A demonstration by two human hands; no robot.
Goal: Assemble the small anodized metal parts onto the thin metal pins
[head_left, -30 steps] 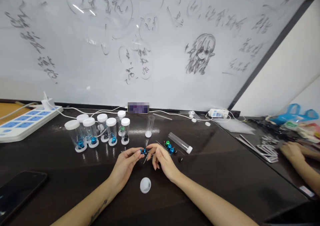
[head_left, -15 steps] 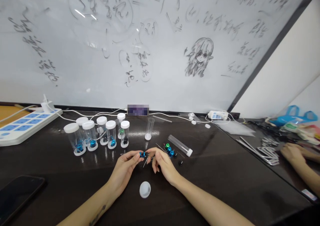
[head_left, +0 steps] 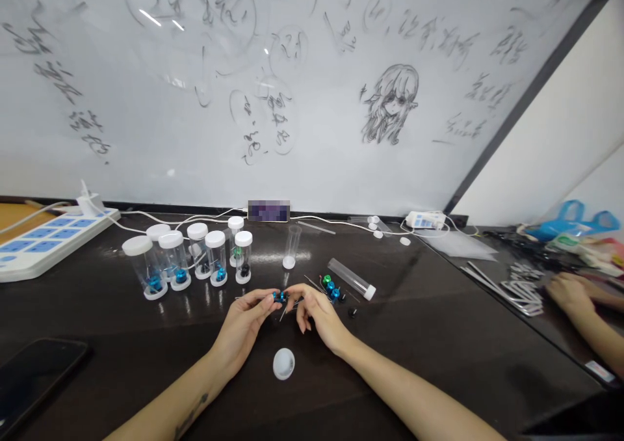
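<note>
Work in hand is fine fingertip handling at the middle of the dark table [head_left: 414, 337]. The left hand [head_left: 241, 327] and right hand [head_left: 322, 314] meet thumb to forefinger, both closed narrowly on one blue piece [head_left: 279, 295] held just above the tabletop, with the other fingers loosely curled. A thin pin [head_left: 283, 311] slants down from the pinch; it appears to pass through or against the blue piece, but the view is too small to settle which. A white cap [head_left: 283, 363] lies flat between the wrists, touched by neither hand. Loose green and blue beads [head_left: 330, 286] sit just beside the right hand, with a clear tube [head_left: 351, 278] on its side behind them and an open tube [head_left: 291, 246] upright farther back. A cluster of capped jars [head_left: 146, 265] stands to the left rear, several holding blue contents. Another person's hand [head_left: 568, 291] rests near metal clips [head_left: 524, 291] at the far right, well apart. Judged stage: the piece is being lined up with the pin and has not been set down. Any next move calls for a steady opposed pinch and very small motions, since the parts look tiny and smooth.
</note>
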